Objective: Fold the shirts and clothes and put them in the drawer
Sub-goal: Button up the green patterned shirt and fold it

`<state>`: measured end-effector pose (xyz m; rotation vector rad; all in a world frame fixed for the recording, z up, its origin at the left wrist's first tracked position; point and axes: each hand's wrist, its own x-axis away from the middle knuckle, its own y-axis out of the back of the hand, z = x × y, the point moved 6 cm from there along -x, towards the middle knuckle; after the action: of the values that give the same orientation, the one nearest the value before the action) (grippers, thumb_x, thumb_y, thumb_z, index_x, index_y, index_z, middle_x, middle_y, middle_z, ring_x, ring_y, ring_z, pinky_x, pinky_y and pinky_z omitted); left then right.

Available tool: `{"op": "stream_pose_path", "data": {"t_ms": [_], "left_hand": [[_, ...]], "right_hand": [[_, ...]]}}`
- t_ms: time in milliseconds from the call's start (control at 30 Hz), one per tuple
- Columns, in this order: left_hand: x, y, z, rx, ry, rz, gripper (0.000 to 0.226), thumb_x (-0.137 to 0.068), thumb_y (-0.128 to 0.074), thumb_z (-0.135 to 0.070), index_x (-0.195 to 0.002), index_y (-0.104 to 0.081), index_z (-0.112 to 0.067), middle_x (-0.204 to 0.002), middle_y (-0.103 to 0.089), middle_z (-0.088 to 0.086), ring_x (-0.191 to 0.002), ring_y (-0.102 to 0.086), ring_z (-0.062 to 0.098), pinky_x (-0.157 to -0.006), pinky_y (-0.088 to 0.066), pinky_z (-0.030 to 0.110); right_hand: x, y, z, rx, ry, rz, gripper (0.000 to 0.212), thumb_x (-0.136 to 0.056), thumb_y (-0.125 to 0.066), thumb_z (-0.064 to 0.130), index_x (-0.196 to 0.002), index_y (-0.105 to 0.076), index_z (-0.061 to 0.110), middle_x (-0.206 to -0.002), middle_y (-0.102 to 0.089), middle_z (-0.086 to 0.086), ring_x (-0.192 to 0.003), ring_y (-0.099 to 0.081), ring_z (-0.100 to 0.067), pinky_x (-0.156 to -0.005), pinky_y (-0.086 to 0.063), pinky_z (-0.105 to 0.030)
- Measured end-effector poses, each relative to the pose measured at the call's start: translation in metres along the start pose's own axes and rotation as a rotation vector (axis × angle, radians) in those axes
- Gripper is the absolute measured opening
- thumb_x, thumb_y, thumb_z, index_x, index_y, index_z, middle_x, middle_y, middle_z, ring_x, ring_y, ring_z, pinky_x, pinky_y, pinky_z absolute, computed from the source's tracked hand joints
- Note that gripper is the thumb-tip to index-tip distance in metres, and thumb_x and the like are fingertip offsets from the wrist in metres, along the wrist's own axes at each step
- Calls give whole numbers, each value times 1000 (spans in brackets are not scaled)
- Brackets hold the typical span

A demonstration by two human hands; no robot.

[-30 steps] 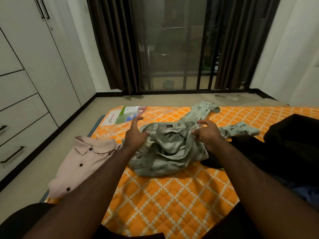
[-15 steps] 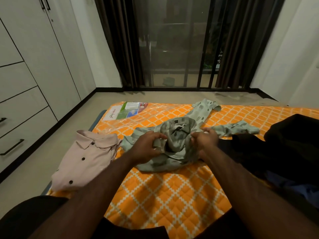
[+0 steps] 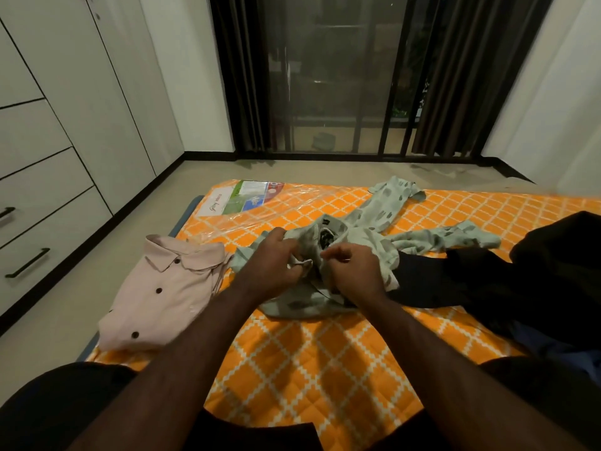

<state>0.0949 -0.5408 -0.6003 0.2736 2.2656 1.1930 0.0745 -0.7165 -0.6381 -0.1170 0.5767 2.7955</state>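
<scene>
A pale green patterned shirt (image 3: 380,219) lies crumpled on the orange quilted mattress (image 3: 325,359), its sleeves spread toward the far right. My left hand (image 3: 273,258) and my right hand (image 3: 351,271) sit close together over its middle, each pinching the shirt's front edge near the collar. A folded pale pink shirt (image 3: 162,288) with dark buttons rests at the mattress's left edge. A heap of dark clothes (image 3: 520,278) lies on the right. Drawers (image 3: 42,229) with black handles stand along the left wall, all closed.
A plastic-wrapped label sheet (image 3: 240,198) covers the mattress's far left corner. Beige floor runs between the mattress and the drawers. Dark curtains and a glass sliding door fill the far wall. My dark-clothed knees are at the bottom.
My hands have drawn together from the shirt's two sides to its middle and now pinch the front edges; the shirt has bunched up under them.
</scene>
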Motion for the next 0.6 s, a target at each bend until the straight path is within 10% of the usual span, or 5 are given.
{"op": "stream_pose_path", "data": {"t_ms": [167,367,500,600], "left_hand": [[-4,-6,10,97,48,-103,43,-74,-77,-5,-110,-55,-17,-108,-52,4,-94,-50,20,-65,-33,16],[-2,-14,15,614,120,-57,102,-83,-81,-10,-150,-11,-43,-123,-56,-7,-95,-70,8,-80,-58,21],[2,-44,45,551,352,159,74,-76,-76,-45,-141,-46,-24,-119,-66,2,-109,-66,19,-88,-57,37],[3,-58,55,95,280,233,23,-79,-69,-19,-100,-72,-10,-98,-69,8,-96,-66,29,-69,-43,32]], "right_hand": [[8,-29,10,-8,87,233,33,-74,-72,22,-106,-80,20,-85,-78,3,-78,-73,-14,-73,-63,-41],[0,-17,9,-143,120,51,18,-95,-68,23,-89,-78,9,-77,-76,-9,-72,-73,-23,-67,-60,-46],[-2,-15,12,-575,-93,145,18,-101,-63,13,-93,-71,-1,-89,-73,-25,-78,-70,-33,-63,-61,-35],[0,-14,13,-720,-155,182,17,-101,-62,15,-92,-70,3,-81,-69,-16,-72,-69,-24,-58,-58,-27]]}}
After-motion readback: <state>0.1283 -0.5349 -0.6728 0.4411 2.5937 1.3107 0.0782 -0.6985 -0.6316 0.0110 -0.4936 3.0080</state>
